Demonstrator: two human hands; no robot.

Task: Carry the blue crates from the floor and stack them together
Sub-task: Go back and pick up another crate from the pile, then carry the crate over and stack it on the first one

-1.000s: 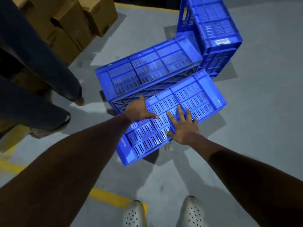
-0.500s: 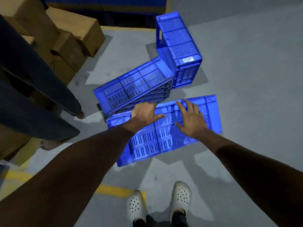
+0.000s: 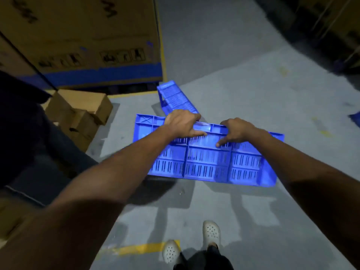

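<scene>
A blue slatted crate (image 3: 206, 164) hangs in front of me above the grey floor, its long side wall facing me and tilted. My left hand (image 3: 181, 124) grips its far upper rim left of centre. My right hand (image 3: 236, 131) grips the same rim just to the right, fingers curled over the edge. Behind my left hand a second blue crate (image 3: 175, 97) rests on the floor, partly hidden by the held crate. A third crate seen earlier is out of sight.
Stacked cardboard boxes (image 3: 81, 112) sit at the left, with a large carton (image 3: 87, 39) on a blue base behind them. Another person's dark-clothed leg (image 3: 39, 137) stands close on the left. Yellow floor tape (image 3: 148, 248) runs near my white shoes (image 3: 211, 230). Grey floor stretches right.
Both hands moved from flat on the crate's wall to its far rim and lifted it off the floor. The view swung up, so the other crates dropped behind the held one.
</scene>
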